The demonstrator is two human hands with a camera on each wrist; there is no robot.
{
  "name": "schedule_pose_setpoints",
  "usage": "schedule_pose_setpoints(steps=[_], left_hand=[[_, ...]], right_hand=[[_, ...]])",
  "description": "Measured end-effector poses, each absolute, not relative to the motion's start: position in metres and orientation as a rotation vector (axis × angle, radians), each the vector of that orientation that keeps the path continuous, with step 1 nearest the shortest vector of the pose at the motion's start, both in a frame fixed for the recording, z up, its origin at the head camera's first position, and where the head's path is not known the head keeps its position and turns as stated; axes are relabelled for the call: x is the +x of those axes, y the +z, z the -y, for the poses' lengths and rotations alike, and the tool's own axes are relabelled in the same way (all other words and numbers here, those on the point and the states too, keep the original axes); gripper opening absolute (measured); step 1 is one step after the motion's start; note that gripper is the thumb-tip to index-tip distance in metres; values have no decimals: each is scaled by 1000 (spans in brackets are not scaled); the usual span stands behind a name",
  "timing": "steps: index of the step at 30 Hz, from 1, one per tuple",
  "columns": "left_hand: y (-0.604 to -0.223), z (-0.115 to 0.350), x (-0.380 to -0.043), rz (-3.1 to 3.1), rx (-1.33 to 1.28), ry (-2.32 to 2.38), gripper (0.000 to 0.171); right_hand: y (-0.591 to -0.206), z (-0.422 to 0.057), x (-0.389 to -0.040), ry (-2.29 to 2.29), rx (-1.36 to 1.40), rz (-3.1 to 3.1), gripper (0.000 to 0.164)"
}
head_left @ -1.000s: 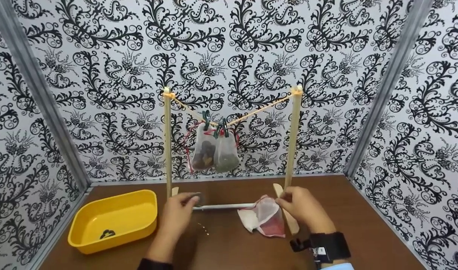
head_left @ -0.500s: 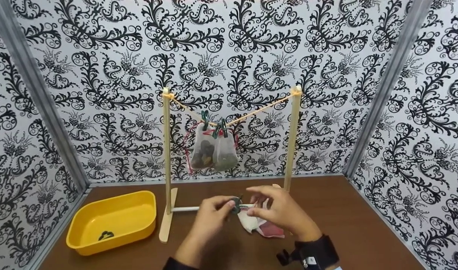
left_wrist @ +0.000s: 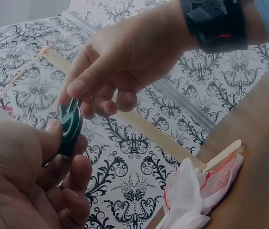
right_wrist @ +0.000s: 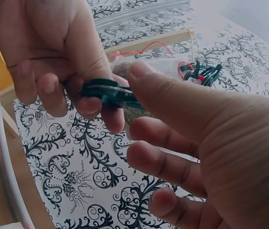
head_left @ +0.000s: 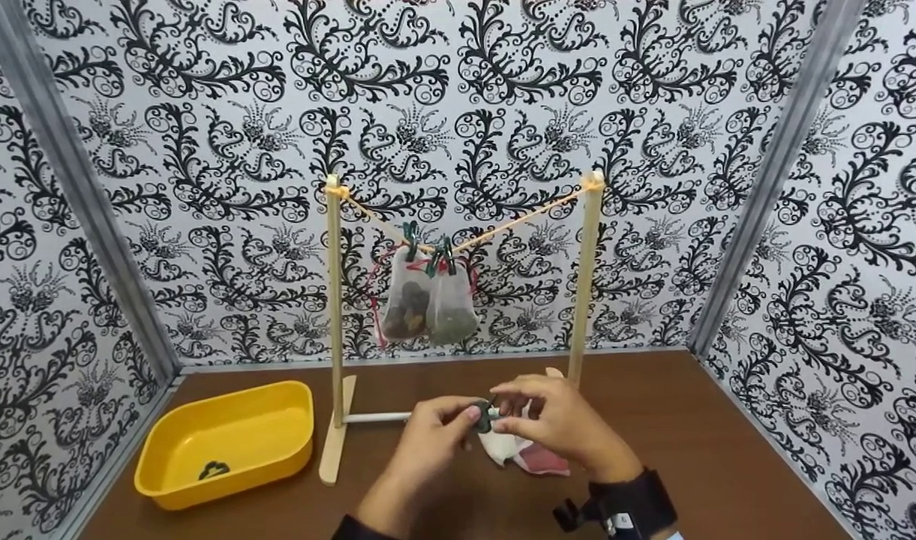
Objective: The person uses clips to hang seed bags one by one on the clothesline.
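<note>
Both hands meet above the table in front of the wooden stand (head_left: 334,300). My left hand (head_left: 467,417) pinches a dark green clip (head_left: 482,415) between thumb and fingers. My right hand (head_left: 505,417) pinches the clip's other end with thumb and forefinger. The left wrist view shows the clip (left_wrist: 70,125) upright between my left hand (left_wrist: 53,148) and right hand (left_wrist: 79,98). In the right wrist view the clip (right_wrist: 107,92) lies between both hands. A white and red mesh bag (head_left: 529,454) lies on the table under my right hand, held by no hand.
Two filled mesh bags (head_left: 406,300) (head_left: 452,309) hang from green clips on an orange string between the stand's posts. A yellow tub (head_left: 277,409) at the left holds one dark clip (head_left: 214,469). Patterned walls close in three sides of the brown table (head_left: 690,420).
My left hand brought the clip from the stand's left foot to the centre. My right hand let go of the mesh bag and took hold of the clip's other end.
</note>
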State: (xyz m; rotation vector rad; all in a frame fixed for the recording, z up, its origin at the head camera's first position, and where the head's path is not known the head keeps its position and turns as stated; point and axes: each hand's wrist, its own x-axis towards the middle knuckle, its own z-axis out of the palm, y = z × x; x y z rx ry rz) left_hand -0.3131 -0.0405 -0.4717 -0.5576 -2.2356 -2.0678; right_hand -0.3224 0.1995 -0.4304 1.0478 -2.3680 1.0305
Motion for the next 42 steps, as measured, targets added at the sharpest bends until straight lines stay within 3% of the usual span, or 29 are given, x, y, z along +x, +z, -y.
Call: schedule_pose_setpoints(steps=[7, 14, 23, 33, 42], left_hand=[[-481, 28, -320, 2171, -424, -2079, 26], [-507, -6, -334, 2416, -495, -1444, 11], [-525, -41, -335, 2750, -651, -553, 35], [-534, -41, -336, 2803, -494, -296, 46], [-530, -25, -339, 2638, -277, -421, 21]], right_hand=[[-429, -209, -322, 1107, 999, 2316, 28], [-424, -217, -320, 1279, 903, 2155, 8], [-424, -216, -320, 1319, 801, 2120, 8], [-419, -219, -320, 1413, 758, 2138, 6], [-420, -224, -321, 1454, 726, 2151, 5]])
